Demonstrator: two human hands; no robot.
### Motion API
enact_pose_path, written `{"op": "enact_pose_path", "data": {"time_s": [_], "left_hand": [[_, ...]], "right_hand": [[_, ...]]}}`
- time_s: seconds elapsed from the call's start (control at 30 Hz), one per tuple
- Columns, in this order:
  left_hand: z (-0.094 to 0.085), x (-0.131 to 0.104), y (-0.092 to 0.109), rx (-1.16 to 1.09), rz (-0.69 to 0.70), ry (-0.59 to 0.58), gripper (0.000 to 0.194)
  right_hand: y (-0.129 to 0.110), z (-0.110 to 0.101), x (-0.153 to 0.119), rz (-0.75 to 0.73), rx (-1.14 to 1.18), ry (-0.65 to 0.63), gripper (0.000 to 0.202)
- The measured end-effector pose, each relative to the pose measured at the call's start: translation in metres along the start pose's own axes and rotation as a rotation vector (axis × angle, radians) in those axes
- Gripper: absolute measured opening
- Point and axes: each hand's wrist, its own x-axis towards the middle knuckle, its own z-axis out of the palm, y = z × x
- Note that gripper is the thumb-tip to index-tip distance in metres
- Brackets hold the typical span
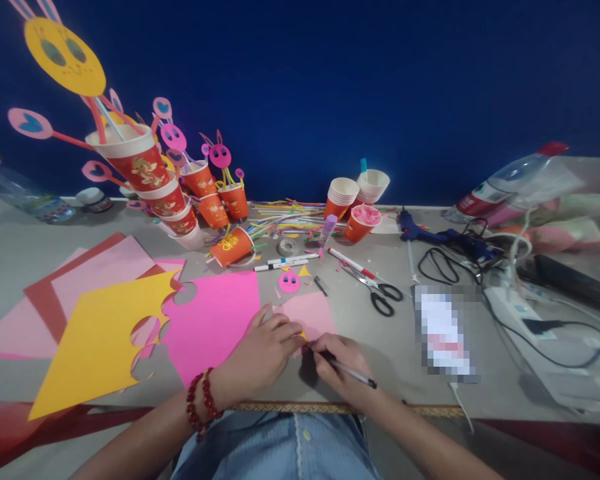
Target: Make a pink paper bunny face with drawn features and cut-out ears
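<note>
My right hand [343, 363] is closed round a slim pen [354, 375] with a dark end, its tip down near my left fingertips. My left hand [267, 347] lies with fingers apart over the light pink paper [313, 313], pressing near its lower edge. A small yellow paper piece [303, 335] shows by the left fingertips, partly hidden. Beyond the fingers sit a round pink paper face [289, 281] with drawn eyes and a dark pen cap [321, 286]. Under my left wrist side reaches a bright pink sheet [220, 320] with rounded cut-outs.
A cut yellow sheet [95, 320] lies left. Scissors [375, 290], a red marker [351, 263], a tape roll [287, 247] and a glue stick [329, 230] lie ahead. Decorated red cups [143, 170] stand back left. A glue gun [420, 230], cables and a phone [443, 333] are right.
</note>
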Motion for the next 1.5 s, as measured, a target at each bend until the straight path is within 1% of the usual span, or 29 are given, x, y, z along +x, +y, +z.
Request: {"op": "enact_pose_path", "data": {"time_s": [0.23, 0.47, 0.8, 0.93, 1.0, 1.13, 1.23, 1.37, 1.43, 1.5], "left_hand": [[0.0, 0.0, -0.001, 0.038, 0.008, 0.0, 0.029], [-0.001, 0.0, 0.0, -0.004, 0.0, 0.003, 0.029], [-0.001, -0.001, 0.0, 0.005, -0.006, -0.006, 0.028], [-0.002, -0.001, 0.002, 0.011, -0.004, -0.009, 0.031], [-0.001, -0.001, 0.003, 0.021, -0.005, -0.007, 0.033], [0.003, -0.002, 0.005, 0.056, -0.013, 0.007, 0.033], [0.004, -0.002, 0.004, 0.046, -0.015, 0.015, 0.031], [0.003, -0.002, 0.004, 0.015, -0.017, 0.005, 0.031], [0.001, -0.001, 0.004, 0.019, -0.016, 0.001, 0.032], [0.001, -0.001, 0.004, 0.031, -0.015, 0.003, 0.034]], "right_hand": [[0.003, 0.002, -0.001, 0.026, -0.059, -0.052, 0.014], [0.004, 0.002, -0.002, 0.027, -0.053, -0.064, 0.013], [-0.006, -0.007, 0.003, -0.031, 0.027, 0.012, 0.015], [-0.006, -0.009, 0.0, 0.047, 0.064, 0.085, 0.013], [-0.005, -0.009, -0.001, 0.086, 0.076, 0.102, 0.015], [-0.006, -0.01, -0.002, 0.076, 0.043, 0.056, 0.022], [-0.009, -0.013, -0.001, 0.053, -0.004, 0.033, 0.021], [-0.012, -0.015, 0.001, 0.008, -0.069, -0.006, 0.021], [-0.013, -0.015, 0.0, -0.01, -0.081, -0.009, 0.021], [-0.012, -0.015, 0.0, 0.003, -0.068, -0.003, 0.02]]}}
